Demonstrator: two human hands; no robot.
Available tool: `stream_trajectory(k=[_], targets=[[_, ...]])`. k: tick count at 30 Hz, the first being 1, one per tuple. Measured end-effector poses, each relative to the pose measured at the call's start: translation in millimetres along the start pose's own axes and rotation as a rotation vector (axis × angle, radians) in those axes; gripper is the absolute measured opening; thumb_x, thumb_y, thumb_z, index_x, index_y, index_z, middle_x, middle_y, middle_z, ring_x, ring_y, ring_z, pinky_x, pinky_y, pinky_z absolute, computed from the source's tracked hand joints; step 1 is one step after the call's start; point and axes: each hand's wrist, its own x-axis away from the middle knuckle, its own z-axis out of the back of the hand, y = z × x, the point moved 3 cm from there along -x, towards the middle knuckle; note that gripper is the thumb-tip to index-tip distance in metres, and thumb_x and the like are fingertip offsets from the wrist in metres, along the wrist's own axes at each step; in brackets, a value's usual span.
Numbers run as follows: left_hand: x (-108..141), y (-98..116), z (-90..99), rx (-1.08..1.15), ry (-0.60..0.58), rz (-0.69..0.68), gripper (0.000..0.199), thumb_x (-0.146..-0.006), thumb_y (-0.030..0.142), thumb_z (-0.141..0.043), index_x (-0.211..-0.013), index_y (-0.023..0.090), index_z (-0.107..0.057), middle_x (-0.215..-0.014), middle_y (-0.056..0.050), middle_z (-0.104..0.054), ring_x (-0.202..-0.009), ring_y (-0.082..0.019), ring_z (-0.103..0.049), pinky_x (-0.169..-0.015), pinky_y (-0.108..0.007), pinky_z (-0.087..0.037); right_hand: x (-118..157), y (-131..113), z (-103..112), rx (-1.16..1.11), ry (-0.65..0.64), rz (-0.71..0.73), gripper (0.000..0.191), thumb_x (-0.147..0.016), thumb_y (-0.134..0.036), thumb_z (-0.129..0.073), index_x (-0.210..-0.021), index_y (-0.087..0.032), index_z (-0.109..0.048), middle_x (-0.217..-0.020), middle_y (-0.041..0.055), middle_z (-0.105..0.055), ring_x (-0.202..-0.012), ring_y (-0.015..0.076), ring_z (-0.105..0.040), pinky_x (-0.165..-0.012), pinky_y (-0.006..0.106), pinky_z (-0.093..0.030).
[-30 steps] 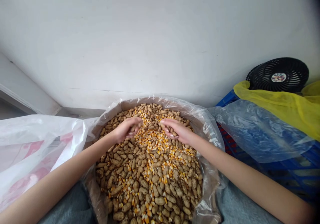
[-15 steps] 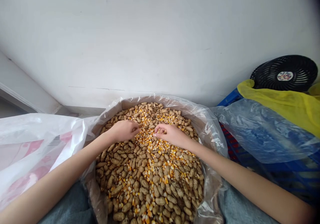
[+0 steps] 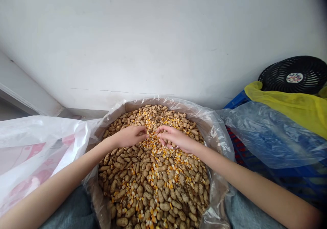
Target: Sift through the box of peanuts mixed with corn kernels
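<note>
A large heap of peanuts in their shells mixed with loose yellow corn kernels [image 3: 153, 178] fills a container lined with clear plastic [image 3: 212, 127]. My left hand [image 3: 130, 136] lies palm down on the far part of the heap. My right hand [image 3: 171, 138] rests beside it with curled fingers, the fingertips of both hands almost meeting over a yellow patch of corn. Whether either hand holds anything is hidden by the fingers.
A white sack with pink print [image 3: 38, 154] lies to the left. To the right are a clear plastic bag [image 3: 268, 137], a yellow bag [image 3: 286, 106], a blue crate [image 3: 238, 101] and a black fan [image 3: 293, 76]. A white wall [image 3: 153, 42] rises behind.
Both hands have come down from cupped positions above the heap and now sit lower on it, closer together. The view has shifted slightly, so the fan sits further right.
</note>
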Motion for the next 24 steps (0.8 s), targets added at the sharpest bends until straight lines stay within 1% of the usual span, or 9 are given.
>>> stream_trajectory(k=[4,6,8,10,14,16,18,20,24], targets=[[-1,8,-2.0,1.145,-0.084,0.16,0.031,-0.075,0.044,-0.039,-0.072,0.014,-0.035,-0.063,0.0,-0.031,-0.042,-0.005,-0.028,-0.032,-0.018,-0.013,0,-5,8,-0.696,-0.012,-0.031,0.021,-0.074,-0.029,-0.047,-0.09,-0.016,-0.042,-0.067,-0.0014,-0.04,-0.041,0.0022,-0.029,-0.031,0.012,-0.012],[-4,7,-4.0,1.428,-0.1,0.189,0.024,-0.073,0.036,-0.041,-0.071,0.014,-0.032,-0.062,0.0,-0.024,-0.042,-0.005,-0.025,-0.031,-0.017,-0.008,0,-4,10,-0.788,-0.002,-0.038,0.021,-0.074,-0.031,-0.049,-0.079,-0.014,-0.038,-0.067,-0.0011,-0.039,-0.042,0.002,-0.03,-0.031,0.011,-0.011],[-5,2,-3.9,1.455,-0.081,0.209,0.024,-0.071,0.036,-0.041,-0.069,0.014,-0.031,-0.061,0.0,-0.022,-0.042,-0.005,-0.021,-0.032,-0.017,-0.006,1,-2,10,-0.666,0.015,-0.041,0.029,-0.074,-0.037,-0.052,-0.073,-0.014,-0.035,-0.068,-0.0012,-0.039,-0.041,0.0017,-0.029,-0.031,0.012,-0.01],[-5,-4,-0.7,1.202,-0.045,0.223,0.032,-0.072,0.044,-0.038,-0.066,0.014,-0.029,-0.058,0.0,-0.023,-0.04,-0.005,-0.02,-0.033,-0.018,-0.008,1,-1,8,-0.377,0.035,-0.04,0.033,-0.073,-0.042,-0.053,-0.075,-0.014,-0.037,-0.067,-0.0013,-0.041,-0.04,0.0022,-0.029,-0.031,0.013,-0.012],[2,-5,10.7,0.018,-0.015,0.041,0.031,-0.074,0.043,-0.037,-0.065,0.013,-0.043,-0.059,-0.002,-0.042,-0.051,-0.009,-0.037,-0.046,-0.022,-0.025,4,-6,-1,0.575,0.087,0.105,0.025,-0.078,-0.038,-0.046,-0.095,-0.02,-0.049,-0.067,-0.0006,-0.05,-0.047,0.0071,-0.041,-0.044,0.019,-0.03],[7,-3,10.6,-0.429,-0.07,-0.007,0.022,-0.072,0.035,-0.038,-0.072,0.016,-0.049,-0.067,-0.002,-0.051,-0.06,-0.013,-0.044,-0.052,-0.024,-0.028,5,-7,-8,0.987,0.084,0.198,0.025,-0.079,-0.031,-0.042,-0.102,-0.024,-0.051,-0.073,0.0006,-0.055,-0.057,0.0111,-0.049,-0.056,0.024,-0.036],[11,-3,7.5,-0.598,-0.154,0.015,0.019,-0.071,0.03,-0.038,-0.08,0.019,-0.05,-0.076,-0.002,-0.055,-0.066,-0.016,-0.049,-0.054,-0.025,-0.031,5,-6,-15,1.261,0.058,0.24,0.028,-0.08,-0.026,-0.039,-0.106,-0.025,-0.05,-0.079,0.0023,-0.058,-0.068,0.0164,-0.054,-0.061,0.027,-0.038],[14,-4,2.7,-0.639,-0.233,0.03,0.021,-0.071,0.028,-0.038,-0.087,0.021,-0.051,-0.084,-0.002,-0.057,-0.074,-0.019,-0.052,-0.059,-0.027,-0.036,4,-5,-20,1.439,0.048,0.254,0.029,-0.081,-0.023,-0.035,-0.107,-0.024,-0.048,-0.081,0.0028,-0.059,-0.07,0.0197,-0.056,-0.058,0.028,-0.038],[18,-6,-10.3,-0.652,-0.348,0.078,0.026,-0.075,0.028,-0.036,-0.092,0.02,-0.053,-0.087,-0.006,-0.057,-0.079,-0.023,-0.054,-0.065,-0.033,-0.04,2,-3,-24,1.562,0.048,0.27,0.023,-0.083,-0.023,-0.032,-0.102,-0.021,-0.046,-0.077,0.0017,-0.059,-0.066,0.0202,-0.056,-0.051,0.026,-0.037]])
